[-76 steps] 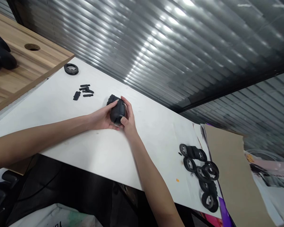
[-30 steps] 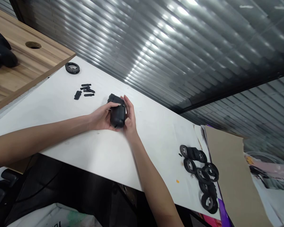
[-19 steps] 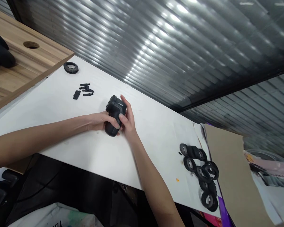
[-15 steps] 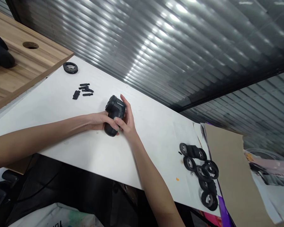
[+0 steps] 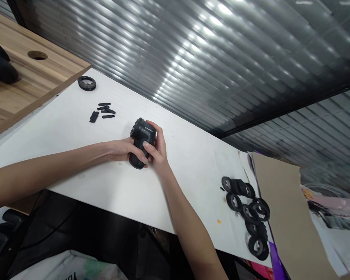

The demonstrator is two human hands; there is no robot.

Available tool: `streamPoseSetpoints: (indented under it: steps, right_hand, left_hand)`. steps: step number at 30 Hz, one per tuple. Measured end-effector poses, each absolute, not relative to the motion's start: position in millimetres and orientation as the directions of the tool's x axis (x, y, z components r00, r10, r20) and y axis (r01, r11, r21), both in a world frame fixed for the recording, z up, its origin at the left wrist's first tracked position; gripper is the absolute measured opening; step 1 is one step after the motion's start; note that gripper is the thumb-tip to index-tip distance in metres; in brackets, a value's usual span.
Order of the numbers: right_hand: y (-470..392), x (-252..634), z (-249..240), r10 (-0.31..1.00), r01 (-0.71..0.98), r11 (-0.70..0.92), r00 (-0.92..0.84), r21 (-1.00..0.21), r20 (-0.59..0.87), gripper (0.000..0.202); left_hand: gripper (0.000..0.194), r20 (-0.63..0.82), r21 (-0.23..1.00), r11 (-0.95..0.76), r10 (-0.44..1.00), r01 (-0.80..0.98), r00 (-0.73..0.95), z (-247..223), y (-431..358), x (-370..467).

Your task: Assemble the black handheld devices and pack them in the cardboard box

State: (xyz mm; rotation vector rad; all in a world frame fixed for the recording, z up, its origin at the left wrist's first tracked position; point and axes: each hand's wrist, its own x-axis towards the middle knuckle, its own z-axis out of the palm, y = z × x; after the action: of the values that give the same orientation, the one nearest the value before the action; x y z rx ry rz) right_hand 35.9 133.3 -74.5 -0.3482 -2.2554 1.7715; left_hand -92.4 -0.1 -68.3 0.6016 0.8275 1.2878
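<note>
A black handheld device (image 5: 143, 135), with a rounded grip, an angled head and pale lettering, is held between both my hands above the white table. My left hand (image 5: 126, 149) is closed round its grip from the left, the thumb lying across the front. From the right, my right hand (image 5: 159, 152) wraps the body, thumb pressed on the front and fingers along the far side. The fingers behind the device are mostly hidden. Beyond it lie several small flat black pieces (image 5: 106, 110) and a black ring (image 5: 86, 83).
Several black rings (image 5: 258, 247) are grouped at the table's right end, near an orange speck (image 5: 218, 221). Brown cardboard (image 5: 286, 202) stands past them. A wooden board (image 5: 55, 68) with a round hole borders the table at upper left. Corrugated metal (image 5: 175, 58) rises behind.
My right thumb has shifted slightly up along the device's front, and the right fingertips have curled in closer to its upper edge. My left hand keeps its hold.
</note>
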Motion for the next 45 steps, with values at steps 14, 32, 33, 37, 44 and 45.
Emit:
streamPoseSetpoints:
  steps: [14,32,33,37,44,45]
  right_hand:
    - [126.4,31.6,-75.2,0.469,-0.085,0.031,-0.878,-0.996,0.090,0.060]
    - [129.3,31.8,-67.6,0.397,-0.156,-0.147,-0.914,-0.977,0.087,0.058]
    - [129.6,31.7,-67.5,0.395,-0.156,-0.157,-0.915,-0.975,0.083,0.059]
    - [132.0,31.6,-69.5,0.362,-0.149,-0.192,-0.930,-0.970,0.071,0.069]
    - [134.4,34.7,-70.8,0.311,-0.140,-0.151,-0.946,-0.979,0.087,0.083]
    - [134.3,35.0,-70.5,0.307,-0.138,-0.140,-0.948,-0.981,0.089,0.083]
  left_hand:
    - [0.035,-0.253,0.759,0.243,0.965,-0.604,0.070,-63.5,0.6,-91.7]
    - [0.035,-0.263,0.787,0.243,0.964,-0.567,0.048,-65.5,-0.7,-92.5]
    - [0.035,-0.263,0.788,0.244,0.964,-0.565,0.049,-65.8,-1.0,-92.8]
    - [0.036,-0.258,0.794,0.249,0.964,-0.555,0.063,-67.1,-2.2,-94.1]
    - [0.036,-0.246,0.812,0.253,0.966,-0.526,0.084,-69.5,-3.7,-96.0]
    - [0.038,-0.247,0.812,0.255,0.965,-0.525,0.087,-69.9,-3.7,-96.2]
